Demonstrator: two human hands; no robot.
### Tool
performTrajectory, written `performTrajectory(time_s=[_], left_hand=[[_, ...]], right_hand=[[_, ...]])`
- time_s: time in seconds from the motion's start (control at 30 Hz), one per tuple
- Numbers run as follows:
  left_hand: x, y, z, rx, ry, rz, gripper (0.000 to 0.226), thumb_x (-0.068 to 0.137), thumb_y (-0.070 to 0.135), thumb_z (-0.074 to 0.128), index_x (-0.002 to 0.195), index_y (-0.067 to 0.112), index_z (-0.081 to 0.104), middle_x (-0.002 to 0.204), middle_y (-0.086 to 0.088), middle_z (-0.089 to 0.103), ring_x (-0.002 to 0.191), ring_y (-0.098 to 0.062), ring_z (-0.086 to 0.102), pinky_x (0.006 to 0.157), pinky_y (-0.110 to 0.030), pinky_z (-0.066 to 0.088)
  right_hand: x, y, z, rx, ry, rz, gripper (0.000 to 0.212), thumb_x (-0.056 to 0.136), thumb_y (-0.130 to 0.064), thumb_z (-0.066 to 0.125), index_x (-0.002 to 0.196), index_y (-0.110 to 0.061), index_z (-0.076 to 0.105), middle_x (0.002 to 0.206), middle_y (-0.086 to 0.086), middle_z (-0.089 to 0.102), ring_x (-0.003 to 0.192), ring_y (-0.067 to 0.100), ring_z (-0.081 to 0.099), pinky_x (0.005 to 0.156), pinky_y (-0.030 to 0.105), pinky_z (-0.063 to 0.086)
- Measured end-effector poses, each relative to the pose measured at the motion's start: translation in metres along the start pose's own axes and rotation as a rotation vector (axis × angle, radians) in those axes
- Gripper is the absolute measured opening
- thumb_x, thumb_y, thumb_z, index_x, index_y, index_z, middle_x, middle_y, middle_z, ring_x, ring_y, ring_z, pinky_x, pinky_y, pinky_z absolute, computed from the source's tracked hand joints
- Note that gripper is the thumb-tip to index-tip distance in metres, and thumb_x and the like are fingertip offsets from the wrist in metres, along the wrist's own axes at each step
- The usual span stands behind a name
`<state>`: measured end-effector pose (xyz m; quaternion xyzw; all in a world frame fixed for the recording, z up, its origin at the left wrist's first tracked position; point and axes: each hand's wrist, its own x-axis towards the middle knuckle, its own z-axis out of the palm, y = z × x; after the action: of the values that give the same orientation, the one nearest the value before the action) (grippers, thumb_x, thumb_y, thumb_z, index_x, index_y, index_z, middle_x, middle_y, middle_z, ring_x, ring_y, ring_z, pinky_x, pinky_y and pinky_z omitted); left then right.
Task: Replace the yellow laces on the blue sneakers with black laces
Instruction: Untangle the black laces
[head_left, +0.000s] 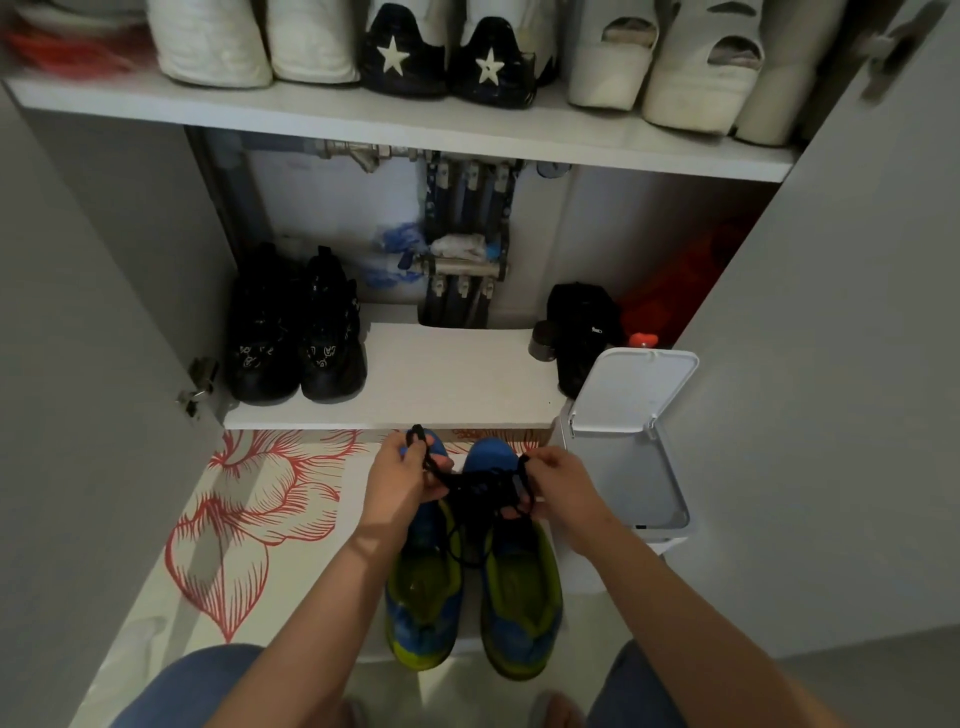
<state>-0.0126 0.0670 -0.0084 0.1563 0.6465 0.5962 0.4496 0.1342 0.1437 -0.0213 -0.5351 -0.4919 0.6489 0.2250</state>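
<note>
Two blue sneakers with yellow-green lining stand side by side on the floor, the left sneaker (423, 597) and the right sneaker (522, 597), heels toward me. Above their toes I hold a tangled bundle of black laces (475, 491). My left hand (397, 475) pinches one end of the bundle, with a loop sticking up past the fingers. My right hand (558, 486) grips the other end. Strands of black lace hang down between the shoes. No yellow laces are visible on the sneakers.
A white bin (631, 441) with its lid raised stands just right of the sneakers. The open cabinet ahead holds a pair of black shoes (296, 332) on its lower shelf (447, 379), more shoes above. A floral sheet (249, 519) covers the floor to the left.
</note>
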Motion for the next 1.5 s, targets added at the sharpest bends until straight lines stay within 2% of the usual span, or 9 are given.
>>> performTrajectory(time_s=[0.13, 0.33, 0.47, 0.57, 0.63, 0.93, 1.1, 1.37, 1.5], left_hand=[[0.003, -0.002, -0.003, -0.183, 0.023, -0.030, 0.013, 0.102, 0.010, 0.036, 0.100, 0.007, 0.048, 0.075, -0.010, 0.054, 0.069, -0.022, 0.055, 0.046, -0.027, 0.056], [0.000, -0.001, -0.002, -0.210, 0.013, -0.053, 0.015, 0.101, 0.012, 0.041, 0.098, 0.007, 0.055, 0.087, -0.011, 0.057, 0.077, -0.022, 0.059, 0.046, -0.023, 0.055], [0.008, -0.004, -0.009, 0.021, 0.173, 0.100, 0.022, 0.102, 0.018, 0.037, 0.110, 0.008, 0.055, 0.088, -0.007, 0.060, 0.075, -0.019, 0.060, 0.049, -0.025, 0.054], [0.011, -0.003, -0.015, 0.077, 0.288, 0.167, 0.025, 0.102, 0.017, 0.034, 0.105, 0.008, 0.057, 0.076, -0.004, 0.057, 0.069, -0.025, 0.056, 0.065, -0.041, 0.050], [0.014, -0.002, -0.019, 0.087, 0.293, 0.123, 0.024, 0.101, 0.014, 0.034, 0.104, 0.007, 0.057, 0.072, -0.004, 0.054, 0.066, -0.024, 0.052, 0.059, -0.034, 0.044], [0.004, -0.023, -0.013, 1.265, -0.003, 0.085, 0.037, 0.098, 0.018, 0.043, 0.133, 0.008, 0.043, 0.127, -0.016, 0.055, 0.114, -0.032, 0.055, 0.092, -0.037, 0.045], [0.004, -0.023, -0.009, 1.098, -0.055, 0.315, 0.055, 0.090, 0.027, 0.060, 0.141, 0.019, 0.039, 0.145, -0.006, 0.037, 0.133, -0.027, 0.032, 0.104, -0.036, 0.032], [0.005, -0.016, 0.000, 0.836, -0.096, 0.318, 0.012, 0.095, 0.022, 0.051, 0.087, 0.020, 0.061, 0.074, 0.007, 0.063, 0.075, -0.015, 0.061, 0.070, -0.026, 0.046], [0.011, -0.011, -0.016, 0.690, 0.028, 0.265, 0.020, 0.095, 0.016, 0.049, 0.095, 0.015, 0.069, 0.088, -0.002, 0.067, 0.085, -0.023, 0.062, 0.081, -0.034, 0.048]], right_hand=[[-0.002, -0.004, -0.002, 0.163, -0.122, 0.134, 0.024, 0.094, -0.020, 0.041, 0.078, -0.009, 0.055, 0.045, -0.001, 0.044, 0.040, 0.013, 0.040, 0.043, 0.021, 0.034], [-0.007, -0.012, -0.002, -0.059, -0.414, 0.251, 0.041, 0.087, -0.048, 0.047, 0.098, -0.011, 0.061, 0.071, 0.003, 0.051, 0.052, 0.011, 0.037, 0.036, 0.016, 0.018], [-0.005, -0.009, -0.008, -0.602, -0.257, -0.012, 0.036, 0.080, -0.025, 0.073, 0.113, -0.013, 0.063, 0.097, 0.005, 0.065, 0.067, 0.011, 0.057, 0.055, 0.019, 0.045], [-0.001, 0.001, -0.015, -0.636, -0.050, -0.119, 0.021, 0.090, -0.008, 0.060, 0.110, -0.003, 0.061, 0.087, 0.010, 0.064, 0.046, 0.006, 0.053, 0.045, 0.016, 0.045], [-0.003, -0.001, -0.018, -0.624, 0.071, -0.174, 0.017, 0.094, -0.006, 0.051, 0.108, -0.003, 0.060, 0.081, 0.009, 0.063, 0.040, 0.004, 0.052, 0.041, 0.013, 0.043], [-0.020, -0.053, -0.002, -0.044, 0.051, -0.316, 0.023, 0.097, -0.011, 0.046, 0.110, 0.000, 0.062, 0.063, 0.007, 0.060, 0.039, 0.009, 0.050, 0.035, 0.014, 0.036], [-0.030, -0.073, 0.011, 0.027, -0.087, -0.344, 0.024, 0.098, -0.017, 0.047, 0.111, -0.005, 0.063, 0.061, 0.004, 0.059, 0.036, 0.009, 0.044, 0.035, 0.014, 0.033], [-0.028, -0.079, 0.012, -0.061, -0.103, -0.334, 0.026, 0.096, -0.023, 0.052, 0.109, -0.006, 0.065, 0.062, 0.004, 0.056, 0.035, 0.008, 0.039, 0.034, 0.016, 0.030], [-0.023, -0.075, 0.000, -0.093, 0.058, -0.279, 0.030, 0.089, -0.024, 0.064, 0.110, -0.002, 0.063, 0.073, 0.003, 0.063, 0.046, 0.001, 0.055, 0.038, 0.013, 0.038]])
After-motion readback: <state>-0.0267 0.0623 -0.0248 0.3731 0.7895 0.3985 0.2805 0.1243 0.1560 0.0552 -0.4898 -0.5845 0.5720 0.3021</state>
